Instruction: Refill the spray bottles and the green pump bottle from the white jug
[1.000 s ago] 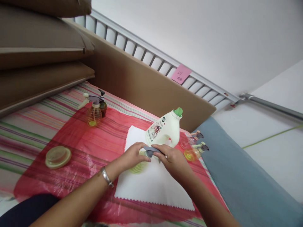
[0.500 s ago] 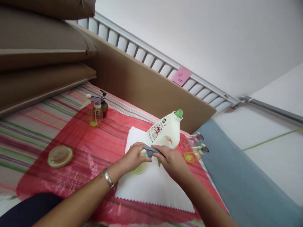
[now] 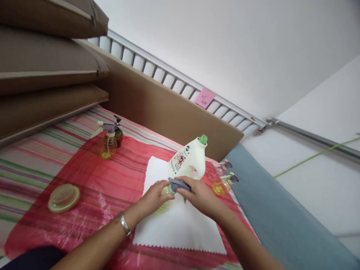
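Over the white cloth (image 3: 180,228) with zigzag edges, I hold a spray bottle (image 3: 164,207) with a pale yellow-green body, tilted. Its neck is wrapped by my left hand (image 3: 156,195), which wears a silver bracelet at the wrist. Around the grey spray head (image 3: 177,184) my right hand (image 3: 198,193) is closed, fingers on top and thumb below. Part of the bottle body is hidden by my left hand. Just beyond my hands stands a white detergent jug (image 3: 189,159) with a green cap, on the cloth's far edge.
At the back left are a clear spray bottle (image 3: 108,145) and a dark pump bottle (image 3: 119,137). Two more spray bottles (image 3: 221,187) stand on the right. A lidded round container (image 3: 64,197) lies at left on the red sheet (image 3: 92,176). Stacked cushions (image 3: 50,56) rise at upper left.
The view has shifted, so most things appear farther left. My left hand's fingers are now lower around the bottle's neck, and more of the grey spray head shows in my right hand.
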`<state>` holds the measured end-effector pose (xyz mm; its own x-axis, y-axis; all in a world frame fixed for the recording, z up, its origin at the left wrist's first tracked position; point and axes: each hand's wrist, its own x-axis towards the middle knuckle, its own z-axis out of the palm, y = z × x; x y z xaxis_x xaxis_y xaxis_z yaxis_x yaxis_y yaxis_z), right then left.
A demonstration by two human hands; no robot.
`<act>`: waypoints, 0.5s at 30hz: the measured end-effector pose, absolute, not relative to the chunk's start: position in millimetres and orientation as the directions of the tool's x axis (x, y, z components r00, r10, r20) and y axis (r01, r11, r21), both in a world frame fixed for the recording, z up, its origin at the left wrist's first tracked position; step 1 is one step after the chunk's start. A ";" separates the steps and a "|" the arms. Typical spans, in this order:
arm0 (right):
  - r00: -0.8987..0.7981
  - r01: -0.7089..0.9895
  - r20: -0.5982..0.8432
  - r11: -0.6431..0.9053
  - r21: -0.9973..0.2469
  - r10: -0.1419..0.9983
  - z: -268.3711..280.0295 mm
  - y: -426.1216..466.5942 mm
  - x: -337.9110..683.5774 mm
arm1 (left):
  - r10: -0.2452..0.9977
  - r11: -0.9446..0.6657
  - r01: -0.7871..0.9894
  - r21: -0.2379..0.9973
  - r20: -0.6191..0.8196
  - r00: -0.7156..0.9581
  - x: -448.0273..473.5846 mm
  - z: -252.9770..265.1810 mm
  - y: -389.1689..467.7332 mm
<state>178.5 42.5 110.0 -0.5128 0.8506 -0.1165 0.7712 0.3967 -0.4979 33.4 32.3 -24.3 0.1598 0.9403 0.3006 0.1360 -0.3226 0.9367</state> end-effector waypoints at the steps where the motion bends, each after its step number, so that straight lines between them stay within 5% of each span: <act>1: -0.506 0.759 -0.136 0.364 -0.540 0.852 109.5 42.6 177.4 | 0.940 -0.321 0.133 0.938 0.299 0.163 33.4 -25.8 31.9; 7: -0.351 0.634 -0.271 0.014 -0.773 0.896 109.4 46.6 191.1 | 0.959 -0.268 0.141 0.953 0.250 0.134 20.4 -21.5 32.2; 15: 0.030 0.213 -0.344 -0.342 -0.915 0.939 134.9 38.8 306.1 | 0.979 -0.179 0.161 0.971 0.160 0.123 11.1 -19.3 32.7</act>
